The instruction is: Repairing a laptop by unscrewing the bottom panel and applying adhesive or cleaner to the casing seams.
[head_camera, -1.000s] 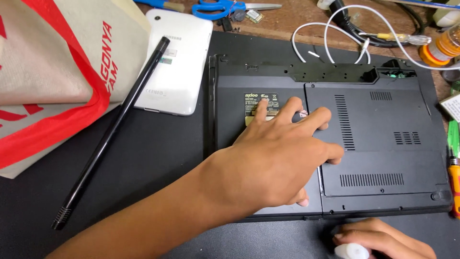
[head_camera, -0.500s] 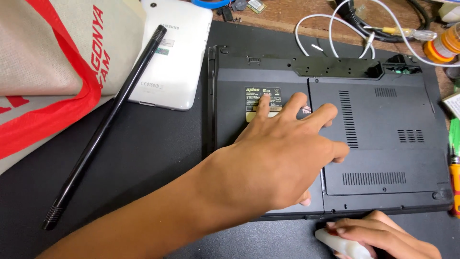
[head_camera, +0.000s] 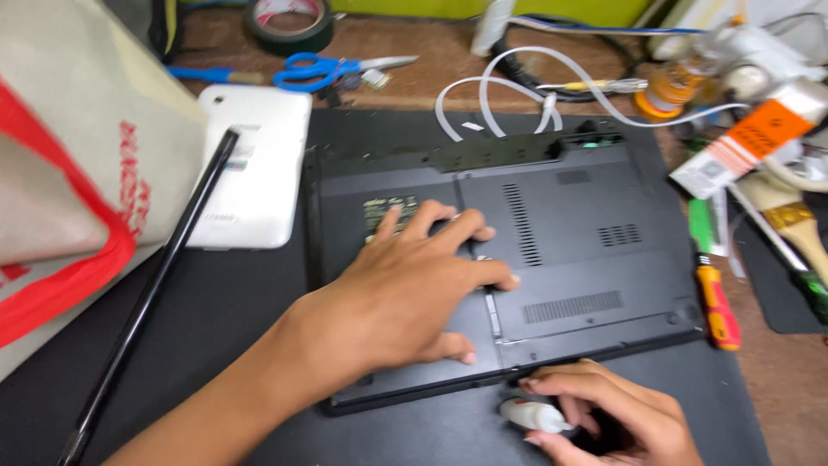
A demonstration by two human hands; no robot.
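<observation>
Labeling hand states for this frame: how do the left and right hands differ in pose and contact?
The left hand lies flat, fingers spread, palm down on the upturned black laptop; the right hand is curled and grips a small white tube. The left hand sits on the laptop's base panel; the right hand is off the laptop, at its near edge over the black mat. Both are bare.

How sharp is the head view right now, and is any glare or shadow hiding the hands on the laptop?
Head view: slight motion blur, strongest at the right edge around the paintbrush and red-handled screwdriver; even soft light, no glare on the laptop underside; left hand reads clearly; right hand is cut by the bottom edge, gripping a small white bottle, slightly soft.
</observation>
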